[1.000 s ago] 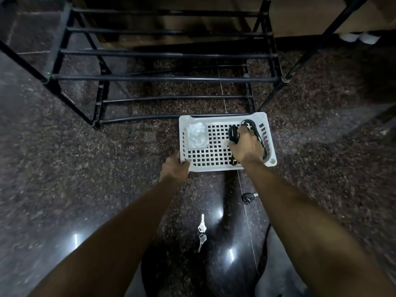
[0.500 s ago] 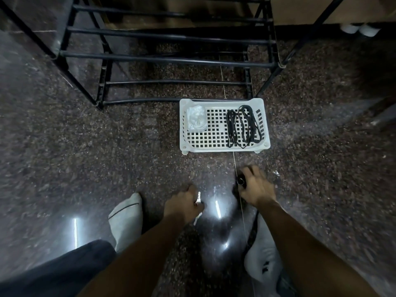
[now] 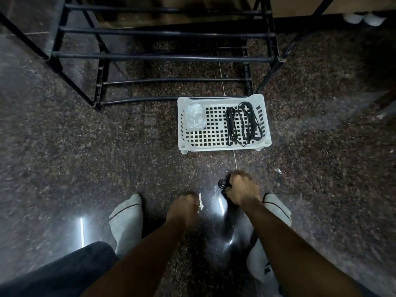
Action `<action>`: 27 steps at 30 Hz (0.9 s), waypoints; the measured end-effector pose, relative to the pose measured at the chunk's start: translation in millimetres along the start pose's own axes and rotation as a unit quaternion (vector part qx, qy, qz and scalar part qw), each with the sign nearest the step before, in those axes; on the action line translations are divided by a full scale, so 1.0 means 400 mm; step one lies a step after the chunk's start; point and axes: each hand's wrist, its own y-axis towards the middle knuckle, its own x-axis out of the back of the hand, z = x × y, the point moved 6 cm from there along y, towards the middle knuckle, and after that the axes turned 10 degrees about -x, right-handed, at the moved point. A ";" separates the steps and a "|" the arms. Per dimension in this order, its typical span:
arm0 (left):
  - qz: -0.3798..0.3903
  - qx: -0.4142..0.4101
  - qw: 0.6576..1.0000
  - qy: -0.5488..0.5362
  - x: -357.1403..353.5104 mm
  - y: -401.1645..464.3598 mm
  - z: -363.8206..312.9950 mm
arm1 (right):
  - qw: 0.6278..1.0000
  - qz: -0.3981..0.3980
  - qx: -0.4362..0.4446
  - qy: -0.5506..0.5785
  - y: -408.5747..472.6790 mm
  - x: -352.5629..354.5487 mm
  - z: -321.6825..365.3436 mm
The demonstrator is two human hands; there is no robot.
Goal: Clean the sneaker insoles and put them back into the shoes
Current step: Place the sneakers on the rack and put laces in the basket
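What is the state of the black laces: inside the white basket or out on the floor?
Inside. The black laces lie looped on the grid floor at the right end of the white basket, within its rim; neither hand touches them.

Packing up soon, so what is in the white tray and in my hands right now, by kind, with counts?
Lace bundles in the tray: 2
Clear plastic bags in the tray: 1
Black key fobs, in the right hand: 1
Keys, in the left hand: 1 set
Total: 5
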 end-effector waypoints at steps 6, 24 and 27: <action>-0.080 -0.011 0.927 -0.367 0.060 0.002 -0.003 | 0.994 -0.042 0.093 -0.043 -0.031 -0.033 0.013; -0.112 0.037 0.853 -0.508 0.286 0.123 -0.089 | 0.871 0.136 -0.034 0.470 0.014 0.012 0.054; -0.114 0.003 0.916 -0.385 0.337 0.171 -0.118 | 0.836 0.107 0.019 0.538 0.040 0.139 0.083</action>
